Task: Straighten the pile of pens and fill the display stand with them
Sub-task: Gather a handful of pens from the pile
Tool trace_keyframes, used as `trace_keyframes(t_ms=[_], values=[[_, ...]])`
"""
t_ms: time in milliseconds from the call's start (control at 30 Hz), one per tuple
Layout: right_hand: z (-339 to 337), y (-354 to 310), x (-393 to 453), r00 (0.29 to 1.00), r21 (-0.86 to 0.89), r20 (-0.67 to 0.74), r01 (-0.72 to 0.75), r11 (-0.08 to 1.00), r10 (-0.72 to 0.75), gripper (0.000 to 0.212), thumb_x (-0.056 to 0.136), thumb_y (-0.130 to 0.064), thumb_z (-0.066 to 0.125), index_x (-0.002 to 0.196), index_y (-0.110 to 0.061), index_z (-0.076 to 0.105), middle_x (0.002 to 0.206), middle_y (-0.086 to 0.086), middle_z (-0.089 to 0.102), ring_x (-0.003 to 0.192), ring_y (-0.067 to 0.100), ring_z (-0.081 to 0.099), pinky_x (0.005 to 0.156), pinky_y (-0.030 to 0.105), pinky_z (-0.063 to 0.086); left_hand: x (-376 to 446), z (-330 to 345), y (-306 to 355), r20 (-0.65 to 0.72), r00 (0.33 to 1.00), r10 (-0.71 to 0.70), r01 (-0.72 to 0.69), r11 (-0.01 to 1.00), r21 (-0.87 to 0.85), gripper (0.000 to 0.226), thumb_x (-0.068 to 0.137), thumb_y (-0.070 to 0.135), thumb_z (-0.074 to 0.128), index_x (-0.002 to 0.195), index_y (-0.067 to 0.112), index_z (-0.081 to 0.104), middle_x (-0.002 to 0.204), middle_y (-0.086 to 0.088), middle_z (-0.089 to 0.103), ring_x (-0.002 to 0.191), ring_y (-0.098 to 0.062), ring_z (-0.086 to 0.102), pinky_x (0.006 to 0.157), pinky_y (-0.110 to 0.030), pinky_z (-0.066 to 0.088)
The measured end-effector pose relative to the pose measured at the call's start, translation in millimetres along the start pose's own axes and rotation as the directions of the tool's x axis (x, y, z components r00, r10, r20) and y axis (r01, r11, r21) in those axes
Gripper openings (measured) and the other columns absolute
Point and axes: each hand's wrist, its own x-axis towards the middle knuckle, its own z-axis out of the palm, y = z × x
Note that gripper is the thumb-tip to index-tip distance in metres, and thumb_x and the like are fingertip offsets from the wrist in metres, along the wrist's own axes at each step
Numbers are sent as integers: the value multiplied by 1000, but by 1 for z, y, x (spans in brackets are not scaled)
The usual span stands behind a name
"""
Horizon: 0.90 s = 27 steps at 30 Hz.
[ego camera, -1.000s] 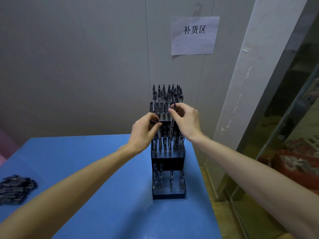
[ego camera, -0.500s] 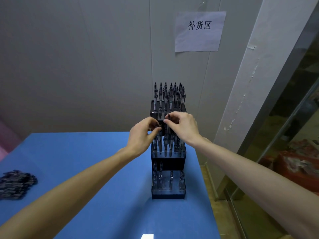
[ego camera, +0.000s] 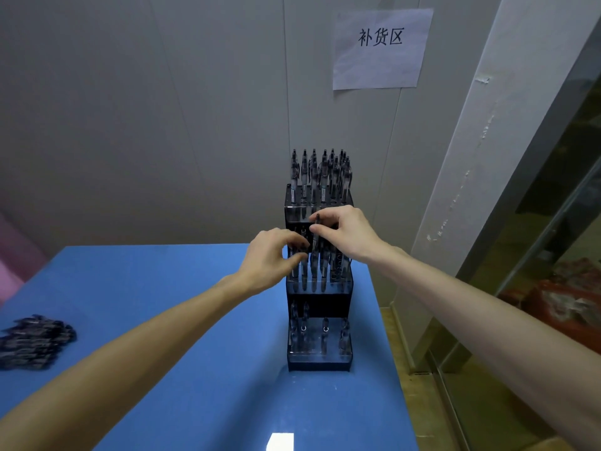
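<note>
At the stand's middle tier, right hand (ego camera: 349, 234) pinches one upright pen (ego camera: 316, 230) between thumb and forefinger, tip down among the pens already slotted there; left hand (ego camera: 271, 257) sits just at its 8 o'clock, fingers curled onto a pen top in the same row, looks like a pinch but blur makes it hard to confirm. Display stand (ego camera: 318, 359) stands at the blue table's (ego camera: 162, 304) 3 o'clock edge, top tier packed, bottom tier part filled. Loose pen pile (ego camera: 34, 341) lies well apart at the table's 9 o'clock edge.
</note>
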Motion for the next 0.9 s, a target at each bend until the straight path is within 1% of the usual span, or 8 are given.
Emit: trace_keyframes(t_ms=[100, 233, 367, 533, 600, 700, 800, 900], values=[[-6, -2, 4, 996, 1, 84, 34, 999, -34, 18, 95, -31, 70, 110, -24, 77, 78, -14, 70, 72, 3, 62, 77, 30, 53, -3, 2, 1, 18, 1000, -11, 10, 999, 44, 16, 90, 33, 76, 106, 31, 76, 101, 19, 73, 94, -3, 60, 87, -31, 51], [-6, 1, 8, 997, 0, 80, 25, 1000, -25, 18, 94, -32, 71, 110, -25, 77, 84, -12, 73, 80, 9, 67, 82, 38, 57, -1, 2, 1, 71, 997, -40, 37, 998, 41, 17, 91, 30, 75, 108, 28, 75, 103, 16, 73, 94, -3, 63, 86, -32, 54], [-6, 1, 7, 999, -34, 44, 34, 999, -32, 21, 93, -31, 72, 111, -23, 77, 93, -10, 75, 86, 9, 69, 86, 40, 57, -2, 1, 2, 58, 997, -50, 46, 996, 80, 18, 90, 31, 75, 108, 28, 75, 103, 16, 74, 94, -2, 63, 85, -31, 55], [-8, 3, 3, 996, -114, 83, 30, 993, -21, 22, 93, -31, 71, 113, -23, 76, 97, -8, 76, 90, 11, 69, 87, 40, 57, -4, 0, 8, -1, 998, -68, 68, 995, 77, 23, 88, 30, 77, 110, 25, 74, 100, 13, 76, 94, -5, 68, 87, -29, 55], [-7, 5, 0, 996, -125, 91, 23, 992, -11, 22, 93, -32, 72, 113, -24, 76, 97, -8, 76, 91, 11, 69, 86, 41, 58, -4, 0, 10, -32, 997, -70, 72, 993, 89, 23, 87, 30, 78, 109, 25, 73, 97, 13, 76, 93, -6, 69, 90, -31, 54], [-6, 3, 0, 994, -101, 107, 8, 995, 3, 21, 92, -31, 72, 112, -24, 77, 95, -8, 76, 90, 10, 69, 86, 40, 57, -5, 0, 11, -55, 994, -90, 96, 988, 120, 20, 85, 34, 79, 102, 27, 72, 92, 14, 75, 90, -7, 68, 92, -39, 53], [-4, -3, 3, 992, -117, 128, 20, 993, -5, 20, 93, -30, 72, 111, -25, 76, 92, -9, 74, 87, 9, 66, 85, 38, 57, -4, 3, 12, -52, 985, -166, 169, 983, 71, 18, 83, 35, 80, 98, 28, 72, 89, 16, 74, 88, -5, 68, 88, -37, 55], [1, -9, 6, 988, -152, 153, 14, 988, 10, 22, 92, -27, 72, 114, -26, 76, 100, -7, 74, 94, 12, 66, 87, 38, 56, -4, 6, 12, -42, 952, -302, 301, 953, -43, 18, 80, 37, 82, 93, 31, 72, 85, 18, 73, 86, -1, 67, 81, -34, 58]])
